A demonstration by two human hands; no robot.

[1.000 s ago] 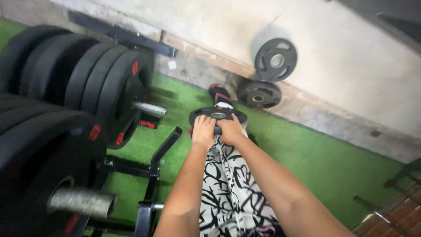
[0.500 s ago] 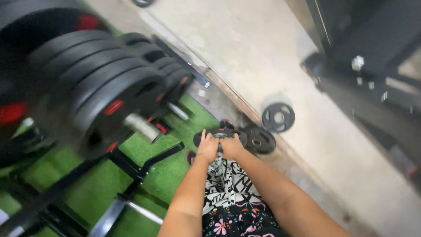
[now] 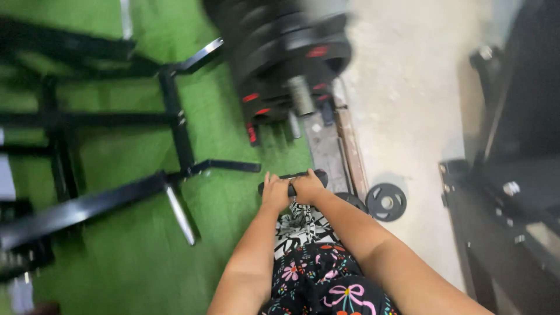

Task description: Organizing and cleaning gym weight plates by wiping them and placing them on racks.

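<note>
Green turf floor (image 3: 221, 140) fills the left side, grey concrete (image 3: 402, 99) the right. At far centre a black rack (image 3: 175, 134) carries stacked weight plates (image 3: 286, 55). Both hands, left (image 3: 274, 193) and right (image 3: 309, 188), are closed around one black plate (image 3: 291, 175), held off the floor, not yet put down. Two small plates (image 3: 385, 202) lie at right.

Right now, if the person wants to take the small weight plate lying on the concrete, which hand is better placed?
Right. The right hand grips the end of the black plate nearer the small plate; the left hand sits on the far, grass side.
</note>
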